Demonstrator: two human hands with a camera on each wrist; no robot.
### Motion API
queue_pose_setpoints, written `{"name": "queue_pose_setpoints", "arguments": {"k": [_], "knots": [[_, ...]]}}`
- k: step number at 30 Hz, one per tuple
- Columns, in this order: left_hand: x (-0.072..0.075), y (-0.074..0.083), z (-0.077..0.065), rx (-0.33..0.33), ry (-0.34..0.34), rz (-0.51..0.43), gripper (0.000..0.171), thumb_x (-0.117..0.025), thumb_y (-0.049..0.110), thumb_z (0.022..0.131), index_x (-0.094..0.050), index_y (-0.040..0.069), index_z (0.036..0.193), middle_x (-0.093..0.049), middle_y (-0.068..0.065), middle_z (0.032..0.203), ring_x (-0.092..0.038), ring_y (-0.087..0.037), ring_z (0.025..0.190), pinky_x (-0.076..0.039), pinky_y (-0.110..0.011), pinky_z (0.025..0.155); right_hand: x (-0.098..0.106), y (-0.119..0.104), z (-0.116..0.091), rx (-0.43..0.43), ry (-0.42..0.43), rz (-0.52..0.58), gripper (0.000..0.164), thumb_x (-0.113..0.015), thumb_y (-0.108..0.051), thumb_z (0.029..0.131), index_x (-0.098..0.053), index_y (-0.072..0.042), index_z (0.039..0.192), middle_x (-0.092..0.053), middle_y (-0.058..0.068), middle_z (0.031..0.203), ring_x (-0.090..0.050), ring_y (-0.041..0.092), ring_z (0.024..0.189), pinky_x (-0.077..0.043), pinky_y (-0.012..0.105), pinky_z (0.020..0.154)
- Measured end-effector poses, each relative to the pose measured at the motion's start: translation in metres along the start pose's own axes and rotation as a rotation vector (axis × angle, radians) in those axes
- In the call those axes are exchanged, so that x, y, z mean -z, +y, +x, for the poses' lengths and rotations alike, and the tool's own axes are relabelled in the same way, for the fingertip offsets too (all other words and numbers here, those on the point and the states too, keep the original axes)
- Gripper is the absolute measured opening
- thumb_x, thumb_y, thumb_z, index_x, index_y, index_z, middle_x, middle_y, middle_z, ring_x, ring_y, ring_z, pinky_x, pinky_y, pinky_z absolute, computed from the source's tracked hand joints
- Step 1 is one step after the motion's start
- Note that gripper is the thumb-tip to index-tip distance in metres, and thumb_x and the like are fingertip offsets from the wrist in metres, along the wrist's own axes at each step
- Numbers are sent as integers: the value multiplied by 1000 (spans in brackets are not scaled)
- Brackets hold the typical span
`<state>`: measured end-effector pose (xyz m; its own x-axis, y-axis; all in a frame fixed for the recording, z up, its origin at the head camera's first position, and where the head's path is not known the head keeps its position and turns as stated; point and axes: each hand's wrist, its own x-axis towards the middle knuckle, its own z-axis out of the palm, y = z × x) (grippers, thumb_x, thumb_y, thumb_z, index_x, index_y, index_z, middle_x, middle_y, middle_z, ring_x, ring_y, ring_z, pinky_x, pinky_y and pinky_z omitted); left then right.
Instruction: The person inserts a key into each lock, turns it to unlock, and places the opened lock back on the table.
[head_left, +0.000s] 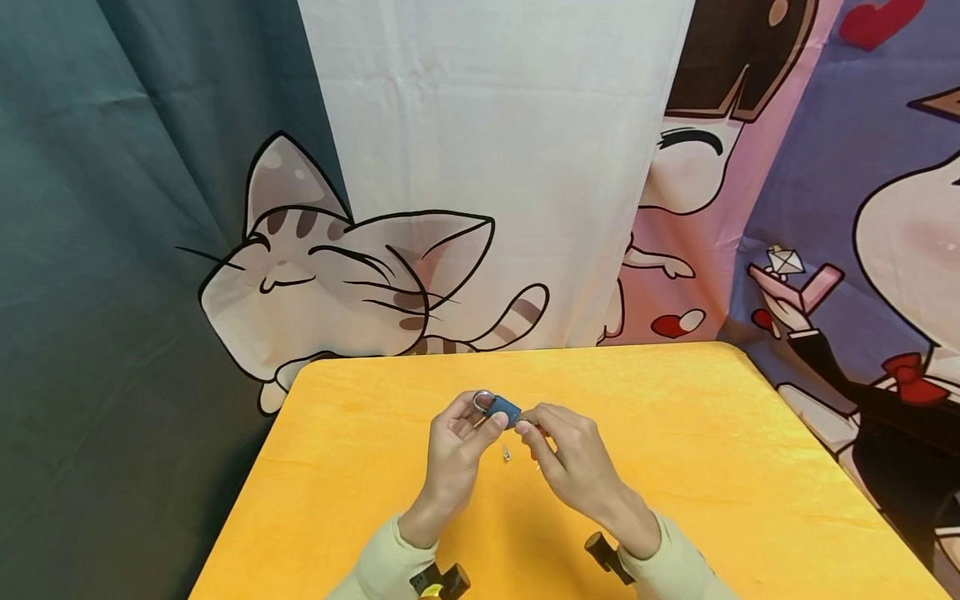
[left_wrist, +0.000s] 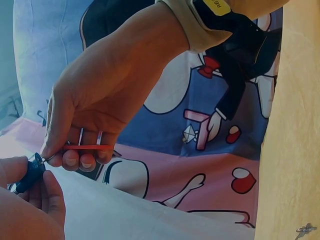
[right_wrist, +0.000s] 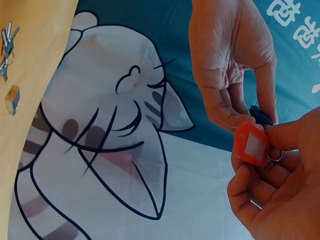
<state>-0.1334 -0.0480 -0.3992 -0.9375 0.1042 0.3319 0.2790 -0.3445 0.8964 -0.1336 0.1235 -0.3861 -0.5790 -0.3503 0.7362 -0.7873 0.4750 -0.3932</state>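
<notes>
A blue padlock (head_left: 504, 410) with a silver shackle is held in my left hand (head_left: 453, 450), its thumb across the body. My right hand (head_left: 577, 457) pinches a key at the padlock's bottom end; whether the key is inside the keyway I cannot tell. From that key's ring hangs a red key tag (right_wrist: 250, 144) with a pale label, seen in the right wrist view against the right hand's fingers. In the left wrist view the tag is edge-on, beside thin metal shafts below the palm. Whether the shackle is locked is unclear.
On the yellow table (head_left: 675, 433), a bunch of keys (right_wrist: 8, 50) lies just beyond the hands. A small padlock or block with a metallic side (right_wrist: 13, 100) lies near it in the right wrist view. Printed cartoon curtains (head_left: 510, 150) hang behind the table.
</notes>
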Motion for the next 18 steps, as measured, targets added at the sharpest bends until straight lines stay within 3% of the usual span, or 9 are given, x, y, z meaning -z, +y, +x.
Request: {"name": "queue_pose_setpoints", "arguments": {"k": [8,13,18], "knots": [[-1,2,0,-19,-8,19,25,-69,4,89,-58,-3,111,-62,-1,101,-66,-11,94,-57,-23,85,-1,1,-2,-53,-29,101,15,-60,-3,95,-65,-15,87,-57,-7,65,-52,0,56,-44,11,54],[0,2,-1,-24,-20,40,28,-69,3,89,-57,-7,112,-62,-3,102,-66,-12,95,-57,-22,85,-1,1,-2,-123,-58,247,21,-56,-2,98,-65,-16,85,-58,-6,66,-55,1,54,-47,17,51],[-1,2,-2,-37,-31,67,29,-69,2,89,-57,-8,114,-61,-4,102,-67,-12,96,-57,-23,85,0,1,-2,-176,-80,320,22,-54,-5,99,-64,-16,83,-58,-6,66,-54,0,53,-50,22,49]]}}
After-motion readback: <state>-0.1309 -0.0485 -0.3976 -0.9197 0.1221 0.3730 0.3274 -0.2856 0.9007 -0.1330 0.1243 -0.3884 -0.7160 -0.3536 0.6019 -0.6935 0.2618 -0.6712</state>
